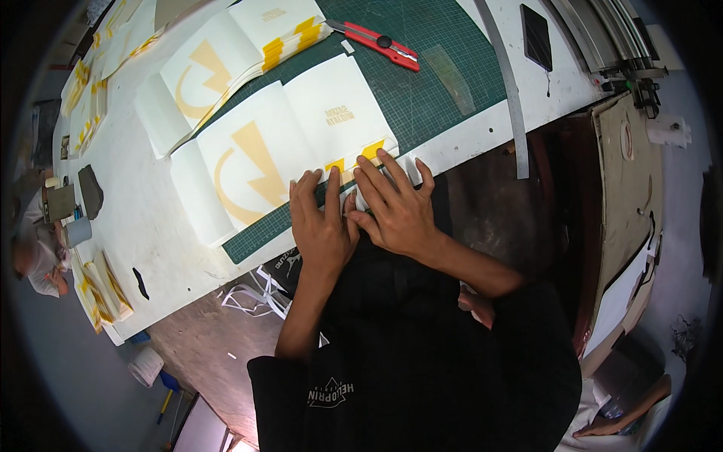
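A white printed paper sheet with pale orange shapes and yellow corner blocks lies creased on the green cutting mat. Along its near edge, my left hand rests with fingers bent over the paper. Just beside it, my right hand spreads its fingers over the same edge, by the yellow blocks. Both thumbs reach toward each other below that edge, with a white flap of paper between thumbs and fingers. What the thumbs touch underneath is partly hidden.
A stack of similar sheets lies beyond. Farther off are a red utility knife, a clear plastic strip, a metal ruler and a black phone. Paper offcuts hang below the table edge. Other people are at both sides.
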Demonstrator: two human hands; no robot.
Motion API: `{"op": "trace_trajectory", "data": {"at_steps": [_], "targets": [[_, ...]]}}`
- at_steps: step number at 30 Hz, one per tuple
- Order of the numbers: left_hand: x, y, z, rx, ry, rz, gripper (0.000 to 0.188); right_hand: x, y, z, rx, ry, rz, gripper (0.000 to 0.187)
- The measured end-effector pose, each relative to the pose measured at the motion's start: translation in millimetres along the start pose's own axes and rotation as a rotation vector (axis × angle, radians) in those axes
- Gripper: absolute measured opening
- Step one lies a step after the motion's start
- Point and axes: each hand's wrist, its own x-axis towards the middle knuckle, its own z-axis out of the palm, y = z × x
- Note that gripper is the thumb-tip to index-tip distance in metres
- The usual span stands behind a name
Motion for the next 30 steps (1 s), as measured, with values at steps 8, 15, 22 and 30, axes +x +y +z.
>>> {"op": "trace_trajectory", "data": {"at_steps": [8, 15, 22, 30], "targets": [[-0.1, 2.2, -2.0, 0.006, -0.005, -0.014, 0.044, -2.7, 11.3, -0.9, -0.036, 0.027, 0.041, 0.057], [17.2, 5.9, -9.3, 0.025, 0.023, -0.008, 0.031, -0.6, 28.2, -5.4, -0.008, 0.078, 0.051, 0.057], [98.1, -17.3, -20.9, 0.083, -0.305, -0.011, 0.037, 9.2, 34.3, -10.5, -0.035, 0.033, -0.063, 0.055], [122.4, -20.1, -24.0, 0.043, -0.507, -0.077, 0.047, 12.1, 21.3, -12.1, -0.071, 0.04, -0.017, 0.051]]}}
